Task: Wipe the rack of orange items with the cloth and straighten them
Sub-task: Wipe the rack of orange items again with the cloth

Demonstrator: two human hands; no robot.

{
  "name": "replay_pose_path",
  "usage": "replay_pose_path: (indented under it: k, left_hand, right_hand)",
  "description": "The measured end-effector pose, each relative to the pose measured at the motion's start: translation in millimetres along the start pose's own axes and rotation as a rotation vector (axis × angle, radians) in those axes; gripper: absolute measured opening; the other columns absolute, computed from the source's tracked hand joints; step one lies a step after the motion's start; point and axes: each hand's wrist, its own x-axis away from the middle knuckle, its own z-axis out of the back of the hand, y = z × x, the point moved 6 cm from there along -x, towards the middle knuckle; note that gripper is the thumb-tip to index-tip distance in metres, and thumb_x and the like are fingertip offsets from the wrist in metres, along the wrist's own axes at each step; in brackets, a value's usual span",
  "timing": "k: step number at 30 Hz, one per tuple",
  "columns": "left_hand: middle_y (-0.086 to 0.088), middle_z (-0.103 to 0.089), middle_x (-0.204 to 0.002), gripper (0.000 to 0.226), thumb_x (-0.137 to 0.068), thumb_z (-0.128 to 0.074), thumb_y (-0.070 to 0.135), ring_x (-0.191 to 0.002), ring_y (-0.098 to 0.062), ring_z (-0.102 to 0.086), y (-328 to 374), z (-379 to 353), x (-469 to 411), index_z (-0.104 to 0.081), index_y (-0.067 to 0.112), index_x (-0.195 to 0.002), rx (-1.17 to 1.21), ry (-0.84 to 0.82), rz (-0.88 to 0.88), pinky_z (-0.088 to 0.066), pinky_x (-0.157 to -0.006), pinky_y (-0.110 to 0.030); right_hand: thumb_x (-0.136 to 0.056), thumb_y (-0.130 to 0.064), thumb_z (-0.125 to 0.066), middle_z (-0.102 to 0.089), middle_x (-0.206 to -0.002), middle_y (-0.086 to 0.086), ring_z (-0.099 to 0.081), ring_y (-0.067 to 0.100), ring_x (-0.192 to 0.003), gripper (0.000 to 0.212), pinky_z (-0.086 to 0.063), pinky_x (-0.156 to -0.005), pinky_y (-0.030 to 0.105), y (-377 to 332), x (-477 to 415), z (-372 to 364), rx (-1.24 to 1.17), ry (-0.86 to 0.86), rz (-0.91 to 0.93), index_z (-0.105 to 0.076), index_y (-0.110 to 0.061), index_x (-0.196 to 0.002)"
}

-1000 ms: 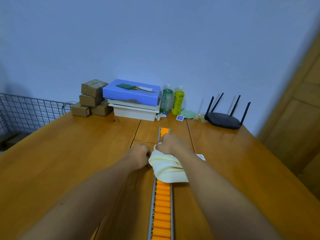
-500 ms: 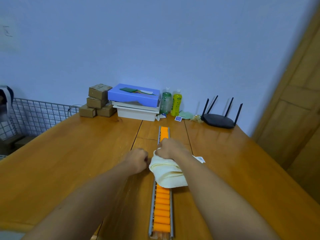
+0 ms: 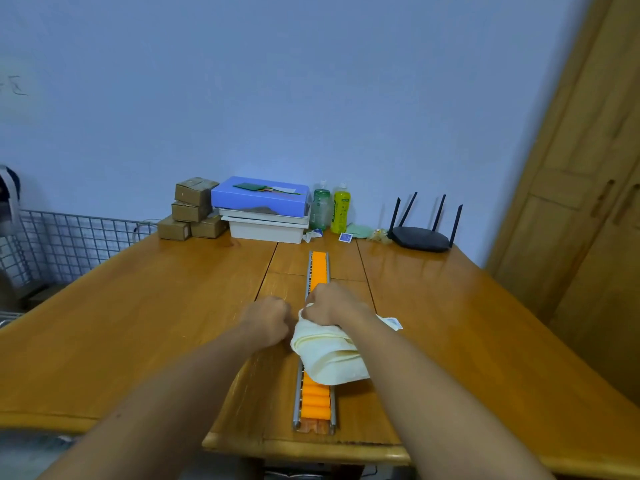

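A long narrow metal rack point(image 3: 296, 393) filled with a row of orange items point(image 3: 315, 400) runs down the middle of the wooden table point(image 3: 138, 323), from near its front edge toward the back. A pale yellow cloth point(image 3: 329, 355) lies bunched over the rack's middle and hides the items beneath it. My right hand point(image 3: 332, 306) is closed on the cloth's far end, on top of the rack. My left hand point(image 3: 268, 320) is a closed fist beside the rack's left rail, touching the cloth; whether it grips anything is hidden.
At the back stand cardboard boxes point(image 3: 192, 209), a blue box on white trays point(image 3: 263, 209), two bottles point(image 3: 332, 209) and a black router point(image 3: 420, 237). A wire grid point(image 3: 69, 240) is at the left, a wooden door point(image 3: 581, 202) at the right. A white tag point(image 3: 393, 322) lies right of the cloth.
The view has pulled back, so the rack's near end and the table's front edge now show. Both hands stay at the same spot on the rack, with the cloth still held.
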Motion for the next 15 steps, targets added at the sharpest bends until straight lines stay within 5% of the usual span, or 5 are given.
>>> replay_pose_path:
  k: [15]
  left_hand:
    - [-0.004, -0.066, -0.094, 0.008, -0.087, -0.058, 0.013, -0.085, -0.022, -0.063, 14.2, 31.4, 56.1, -0.059, 0.019, -0.083, -0.072, 0.018, -0.016, -0.038, -0.056, -0.024]
  right_hand:
    - [-0.084, -0.053, -0.055, -0.067, -0.111, 0.004, -0.062, 0.028, -0.092, 0.045, -0.053, -0.073, 0.036, -16.0, 68.1, -0.2, 0.034, 0.019, 0.040, -0.071, -0.026, -0.117]
